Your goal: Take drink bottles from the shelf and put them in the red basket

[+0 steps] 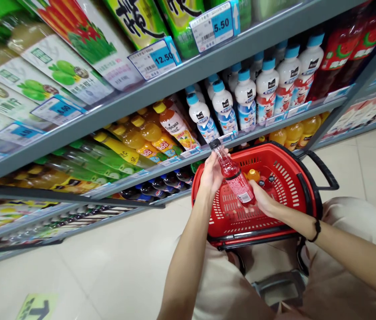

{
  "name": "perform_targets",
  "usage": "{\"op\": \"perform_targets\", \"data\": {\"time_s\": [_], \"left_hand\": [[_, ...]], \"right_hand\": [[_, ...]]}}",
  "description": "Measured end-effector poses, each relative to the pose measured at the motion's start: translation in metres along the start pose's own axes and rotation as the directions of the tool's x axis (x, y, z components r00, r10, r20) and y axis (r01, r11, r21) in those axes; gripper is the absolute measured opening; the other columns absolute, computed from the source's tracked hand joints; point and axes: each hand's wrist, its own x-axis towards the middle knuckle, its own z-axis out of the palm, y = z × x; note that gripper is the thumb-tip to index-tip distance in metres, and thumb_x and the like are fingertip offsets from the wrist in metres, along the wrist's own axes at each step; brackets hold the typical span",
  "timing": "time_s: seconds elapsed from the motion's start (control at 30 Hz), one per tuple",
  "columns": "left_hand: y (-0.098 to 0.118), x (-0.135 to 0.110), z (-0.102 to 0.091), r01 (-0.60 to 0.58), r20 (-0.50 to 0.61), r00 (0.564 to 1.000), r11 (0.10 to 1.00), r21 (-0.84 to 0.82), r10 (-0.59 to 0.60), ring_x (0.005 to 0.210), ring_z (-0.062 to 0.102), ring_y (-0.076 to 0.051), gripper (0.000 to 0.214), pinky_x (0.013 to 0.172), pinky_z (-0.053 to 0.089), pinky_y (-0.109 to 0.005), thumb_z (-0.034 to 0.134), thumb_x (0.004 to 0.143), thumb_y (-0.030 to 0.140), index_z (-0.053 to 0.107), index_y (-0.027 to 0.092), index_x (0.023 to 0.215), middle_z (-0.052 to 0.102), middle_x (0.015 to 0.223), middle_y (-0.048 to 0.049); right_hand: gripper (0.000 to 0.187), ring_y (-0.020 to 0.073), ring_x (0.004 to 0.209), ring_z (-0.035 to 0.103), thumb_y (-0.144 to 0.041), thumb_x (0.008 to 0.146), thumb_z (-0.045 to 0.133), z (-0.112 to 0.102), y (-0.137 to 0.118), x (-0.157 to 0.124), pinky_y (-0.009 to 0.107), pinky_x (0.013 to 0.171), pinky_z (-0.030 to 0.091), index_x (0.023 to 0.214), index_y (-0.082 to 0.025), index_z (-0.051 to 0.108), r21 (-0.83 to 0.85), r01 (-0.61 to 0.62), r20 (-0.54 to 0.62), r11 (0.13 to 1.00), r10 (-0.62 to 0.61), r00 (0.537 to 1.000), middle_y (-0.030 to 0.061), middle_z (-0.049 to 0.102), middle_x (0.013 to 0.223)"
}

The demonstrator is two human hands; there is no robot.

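I hold a bottle of red drink (234, 178) with a black cap in both hands, tilted, above a red shopping basket (288, 178). My left hand (212, 172) wraps the upper part of the bottle near its neck. Under the bottle's base my right hand (260, 199) grips the labelled lower end. Inside the basket lies an orange-capped bottle (253, 175) beside dark-capped ones.
Grey shop shelves (181, 75) stand ahead and to the left, filled with juice, green tea and white milk-drink bottles (246, 100), with blue price tags (156, 58). The basket's black handle (323, 171) folds to the right. Pale floor tiles lie below.
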Motion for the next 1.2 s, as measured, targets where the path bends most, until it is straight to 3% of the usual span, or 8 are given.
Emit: {"op": "perform_targets", "data": {"time_s": [0.23, 0.5, 0.73, 0.97, 1.2], "left_hand": [[-0.001, 0.000, -0.002, -0.010, 0.021, 1.000, 1.000, 0.004, 0.010, 0.086, 0.074, -0.015, 0.025, 0.087, 0.056, -0.026, 0.077, 0.089, 0.040, 0.078, 0.019, 0.102, 0.079, 0.102, -0.0049], [0.000, -0.002, 0.001, 0.016, 0.026, 1.000, 1.000, -0.012, -0.015, 0.085, 0.074, -0.015, 0.025, 0.079, 0.056, -0.024, 0.079, 0.087, 0.038, 0.079, 0.018, 0.101, 0.080, 0.099, -0.0049], [0.001, -0.002, 0.002, 0.005, 0.020, 1.000, 1.000, 0.004, -0.005, 0.084, 0.073, -0.016, 0.027, 0.084, 0.055, -0.027, 0.081, 0.085, 0.039, 0.079, 0.017, 0.100, 0.079, 0.100, -0.0057], [0.001, -0.002, -0.001, 0.002, 0.047, 0.999, 1.000, 0.008, -0.002, 0.084, 0.071, -0.015, 0.038, 0.079, 0.054, -0.025, 0.092, 0.070, 0.042, 0.079, 0.018, 0.097, 0.079, 0.096, -0.0043], [0.001, -0.002, -0.001, 0.009, 0.004, 1.000, 1.000, 0.013, -0.009, 0.084, 0.071, -0.015, 0.036, 0.081, 0.053, -0.027, 0.092, 0.070, 0.042, 0.078, 0.018, 0.093, 0.078, 0.096, -0.0035]], "right_hand": [[0.064, 0.0139, 0.042, 0.059, -0.043, 0.108, 0.013, -0.002, 0.002, 0.001, 0.019, 0.035, 0.034, 0.082, -0.014, 0.064, 0.000, -0.009, 0.022, 1.000, 0.009, 1.000, 0.0094, 0.069, 0.061], [0.063, 0.0137, 0.039, 0.057, -0.043, 0.108, 0.015, 0.000, 0.000, 0.000, 0.019, 0.034, 0.035, 0.088, -0.012, 0.067, 0.003, 0.008, -0.004, 1.000, -0.008, 1.000, 0.0071, 0.066, 0.057], [0.065, 0.0138, 0.036, 0.056, -0.039, 0.108, 0.011, 0.004, -0.004, -0.002, 0.019, 0.033, 0.033, 0.099, -0.010, 0.069, 0.007, -0.039, -0.022, 0.999, 0.039, 0.999, 0.0092, 0.068, 0.058], [0.075, 0.0129, 0.034, 0.053, -0.056, 0.107, 0.009, 0.002, -0.008, -0.006, 0.018, 0.032, 0.031, 0.101, -0.009, 0.068, 0.041, -0.216, 0.086, 0.975, 0.212, 0.973, 0.0095, 0.067, 0.057], [0.078, 0.0129, 0.032, 0.052, -0.059, 0.105, 0.007, -0.002, -0.009, -0.004, 0.018, 0.030, 0.031, 0.093, -0.011, 0.067, 0.030, -0.225, 0.145, 0.974, 0.218, 0.965, 0.0090, 0.065, 0.053]]}}
